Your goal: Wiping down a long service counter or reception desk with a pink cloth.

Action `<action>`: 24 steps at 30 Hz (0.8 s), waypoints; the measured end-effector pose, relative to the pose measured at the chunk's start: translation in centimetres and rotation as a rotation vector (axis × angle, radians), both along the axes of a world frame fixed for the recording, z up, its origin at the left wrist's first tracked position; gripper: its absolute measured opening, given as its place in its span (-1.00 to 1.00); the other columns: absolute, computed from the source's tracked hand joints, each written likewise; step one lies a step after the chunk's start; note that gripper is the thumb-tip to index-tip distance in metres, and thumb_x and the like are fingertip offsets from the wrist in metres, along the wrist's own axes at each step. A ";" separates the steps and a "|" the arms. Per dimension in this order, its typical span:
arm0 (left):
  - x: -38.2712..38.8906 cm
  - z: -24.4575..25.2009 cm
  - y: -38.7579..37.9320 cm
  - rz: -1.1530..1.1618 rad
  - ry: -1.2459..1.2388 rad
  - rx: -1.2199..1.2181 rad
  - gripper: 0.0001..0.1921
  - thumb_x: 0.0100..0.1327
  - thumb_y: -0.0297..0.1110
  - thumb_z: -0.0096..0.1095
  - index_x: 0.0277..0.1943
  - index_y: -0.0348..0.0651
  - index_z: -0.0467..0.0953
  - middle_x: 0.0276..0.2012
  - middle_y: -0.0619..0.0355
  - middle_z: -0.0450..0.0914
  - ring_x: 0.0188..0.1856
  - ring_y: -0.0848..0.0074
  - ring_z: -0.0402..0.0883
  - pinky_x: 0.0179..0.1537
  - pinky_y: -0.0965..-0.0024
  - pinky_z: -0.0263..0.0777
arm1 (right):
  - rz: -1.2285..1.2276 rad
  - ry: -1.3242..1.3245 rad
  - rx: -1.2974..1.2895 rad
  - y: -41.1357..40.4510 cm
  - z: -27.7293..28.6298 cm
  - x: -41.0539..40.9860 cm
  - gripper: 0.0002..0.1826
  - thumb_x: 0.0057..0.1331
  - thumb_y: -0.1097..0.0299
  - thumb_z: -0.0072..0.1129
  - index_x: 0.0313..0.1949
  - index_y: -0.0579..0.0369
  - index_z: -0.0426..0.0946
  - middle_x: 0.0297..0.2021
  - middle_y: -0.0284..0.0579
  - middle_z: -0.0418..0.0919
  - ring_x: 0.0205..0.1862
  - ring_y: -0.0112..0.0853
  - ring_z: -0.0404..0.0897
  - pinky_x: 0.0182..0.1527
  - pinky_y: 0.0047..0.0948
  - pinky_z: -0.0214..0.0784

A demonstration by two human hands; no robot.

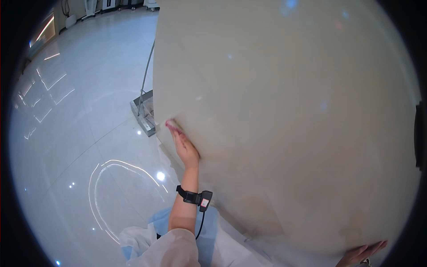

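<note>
A large, glossy beige sheet or panel [283, 116] fills the middle and right of the view. Near its left edge, my left hand [183, 147] holds a small pink-edged item [173, 125] against the surface; whether it is a brush or a folded cloth I cannot tell. A black strap with a small box and a cable [204, 202] is around my left wrist. At the bottom right, my right hand [365, 252] rests flat at the beige surface with its fingers stretched out, nothing visible in it. Something metallic shows at its wrist, partly cut off by the picture's rim.
A metal dustpan [142, 121] with a long upright handle stands on the shiny tiled floor [83, 140], partly hidden behind the panel's left edge. Wheeled equipment [131, 5] stands at the far top left. A black object [421, 137] shows at the right rim.
</note>
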State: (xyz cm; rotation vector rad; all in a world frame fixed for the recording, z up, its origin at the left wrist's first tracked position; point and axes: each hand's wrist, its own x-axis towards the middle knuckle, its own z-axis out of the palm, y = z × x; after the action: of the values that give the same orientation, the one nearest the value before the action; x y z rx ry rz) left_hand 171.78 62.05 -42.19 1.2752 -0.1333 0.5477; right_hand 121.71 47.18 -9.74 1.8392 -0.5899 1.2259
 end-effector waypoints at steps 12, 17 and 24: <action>-8.5 -1.2 -1.5 -0.122 0.224 0.192 -0.51 0.44 -0.30 -0.25 0.33 -0.42 0.09 0.38 -0.25 -0.01 0.43 0.05 -0.04 0.37 0.26 -0.11 | -0.075 0.055 -0.056 0.2 -1.7 1.1 -0.39 0.46 0.05 -0.33 0.32 0.28 0.07 0.35 0.12 0.04 0.40 -0.02 -0.01 0.38 -0.02 -0.18; -8.1 9.6 -1.8 -0.091 -0.324 0.206 -0.52 0.45 -0.31 -0.23 0.32 -0.42 0.10 0.38 -0.24 0.01 0.42 0.10 0.01 0.35 0.27 -0.07 | -0.044 0.067 -0.035 0.2 -2.2 0.9 -0.39 0.46 0.04 -0.32 0.34 0.18 0.04 0.37 0.09 -0.01 0.41 -0.01 -0.06 0.39 0.04 -0.26; 0.0 10.1 -0.5 0.095 -0.117 0.165 -0.55 0.41 -0.47 -0.17 0.30 -0.45 0.13 0.37 -0.24 0.01 0.38 0.05 0.09 0.34 0.28 0.00 | -0.074 0.071 -0.034 0.6 -2.0 0.9 -0.41 0.46 0.07 -0.33 0.34 0.16 0.04 0.37 0.05 0.02 0.42 -0.03 -0.05 0.39 0.02 -0.28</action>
State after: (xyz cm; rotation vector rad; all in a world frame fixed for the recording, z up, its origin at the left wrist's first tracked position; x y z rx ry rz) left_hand 171.81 61.53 -32.07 1.4157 -0.2201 0.7042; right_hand 122.57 47.77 -11.76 1.8089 -0.5882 1.1108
